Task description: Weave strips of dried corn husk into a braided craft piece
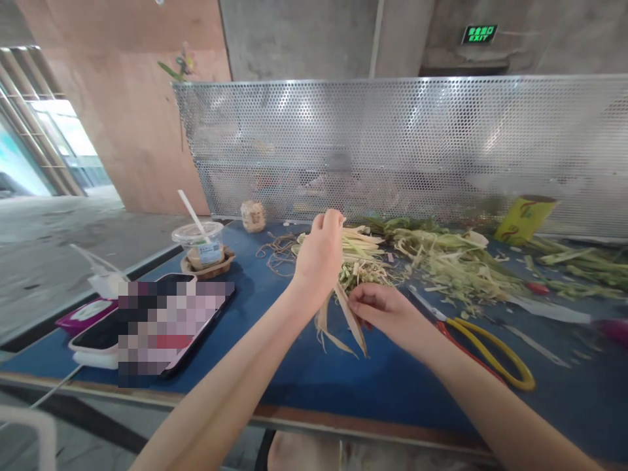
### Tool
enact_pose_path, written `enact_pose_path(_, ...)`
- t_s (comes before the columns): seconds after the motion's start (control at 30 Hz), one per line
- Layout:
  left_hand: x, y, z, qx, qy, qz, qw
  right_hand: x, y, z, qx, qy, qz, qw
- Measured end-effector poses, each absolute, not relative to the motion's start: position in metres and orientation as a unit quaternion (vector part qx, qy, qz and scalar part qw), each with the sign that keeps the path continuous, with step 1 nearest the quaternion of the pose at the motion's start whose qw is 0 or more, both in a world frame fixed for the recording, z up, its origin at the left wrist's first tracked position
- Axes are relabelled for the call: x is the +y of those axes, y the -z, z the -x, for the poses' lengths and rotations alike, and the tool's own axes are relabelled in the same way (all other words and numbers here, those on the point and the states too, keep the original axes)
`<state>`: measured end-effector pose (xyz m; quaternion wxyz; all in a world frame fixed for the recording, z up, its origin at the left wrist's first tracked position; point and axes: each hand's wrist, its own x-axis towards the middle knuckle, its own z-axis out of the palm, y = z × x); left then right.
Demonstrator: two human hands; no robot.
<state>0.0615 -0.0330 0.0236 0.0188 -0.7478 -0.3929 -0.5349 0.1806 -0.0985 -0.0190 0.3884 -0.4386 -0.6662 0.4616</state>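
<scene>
Writing: one green sign (479, 34) high on the far wall reads "EXIT", with smaller characters above it that are too small to read. One label is seen on the clear plastic cup (201, 245); its print is not legible. Red marks are seen on the yellow container (524, 219); no word can be made out. The screen of the phone (161, 320) is blurred.

Hands: two, both over the blue table (304, 373). The left hand (318, 256) is raised and closed around a bundle of pale leaf strips (357, 337), which is held upright above the table near its front middle, with the lower ends hanging below the fist. The right hand (387, 313) is closed in a pinch, thumb and fingertips gripping one strip of that bundle just below the left hand.

Count on the table: one cup with one white stick standing in it, set on one brown tray; one phone at the left; one small jar (253, 216) at the back; one pair of scissors (485, 353) with one yellow and one red handle loop, just right of the right hand; one yellow container at the far right; one loose heap of green and pale trimmings (451, 265), individual pieces too many to count.

One perforated metal screen (392, 144) is noted along the far edge.
</scene>
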Motion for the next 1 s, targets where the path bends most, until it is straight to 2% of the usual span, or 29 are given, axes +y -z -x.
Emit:
enact_pose_path(0.13,-0.037,-0.024,-0.062,-0.417,0.522,0.744,0.022,-0.102,0.016,-0.192,-0.712,-0.387,0.482,0.333)
enact_pose_path(0.23,-0.042,-0.028,-0.061,-0.434,0.498,0.749,0.052,-0.112,0.015,-0.219,-0.751,-0.151,0.579,0.279)
enact_pose_path(0.3,-0.045,-0.03,-0.061,-0.437,0.48,0.757,0.073,-0.119,0.021,-0.245,-0.729,0.0,0.653,0.205)
enact_pose_path(0.37,-0.047,-0.031,-0.062,-0.445,0.461,0.764,0.069,-0.125,0.032,-0.269,-0.663,0.089,0.736,0.106)
enact_pose_path(0.47,-0.049,-0.03,-0.066,-0.446,0.437,0.78,0.044,-0.13,0.05,-0.293,-0.621,0.066,0.781,-0.034)
enact_pose_path(0.67,-0.045,-0.025,-0.077,-0.396,0.387,0.827,0.096,-0.13,0.041,-0.289,-0.598,-0.001,0.795,-0.107)
enact_pose_path(0.83,-0.045,-0.025,-0.078,-0.296,0.28,0.893,0.191,-0.127,0.028,-0.279,-0.555,-0.016,0.822,-0.124)
enact_pose_path(1.0,-0.05,-0.029,-0.078,-0.205,0.236,0.921,0.234,-0.13,0.03,-0.287,-0.546,0.058,0.833,-0.074)
